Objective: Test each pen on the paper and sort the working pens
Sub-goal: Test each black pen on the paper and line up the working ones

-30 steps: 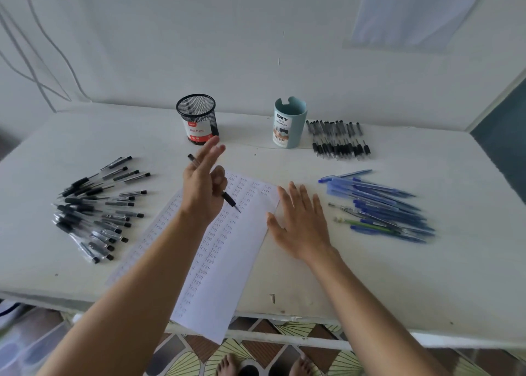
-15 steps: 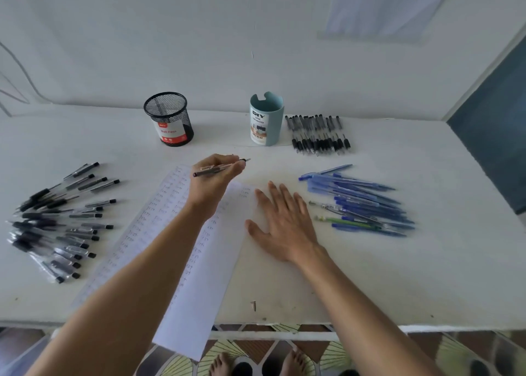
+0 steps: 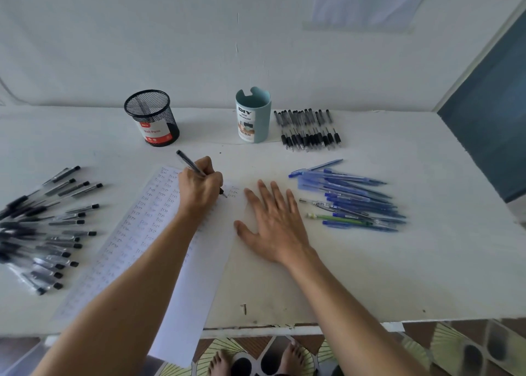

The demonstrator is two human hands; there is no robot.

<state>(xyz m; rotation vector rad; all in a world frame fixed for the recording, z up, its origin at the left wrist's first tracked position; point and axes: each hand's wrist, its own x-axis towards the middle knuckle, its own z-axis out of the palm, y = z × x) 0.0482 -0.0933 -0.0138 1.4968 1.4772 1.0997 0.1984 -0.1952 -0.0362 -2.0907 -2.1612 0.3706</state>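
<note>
My left hand (image 3: 199,189) is curled round a black pen (image 3: 189,163), its forearm stretched across the paper (image 3: 136,233). My right hand (image 3: 273,225) lies flat with the fingers spread on the table (image 3: 370,276), at the sheet's right edge. The pen slants, its tip down and to the right at the paper's far right corner, its back end up toward the mesh cup (image 3: 152,118). Black pens (image 3: 42,233) lie to the left, blue pens (image 3: 350,199) to the right.
</note>
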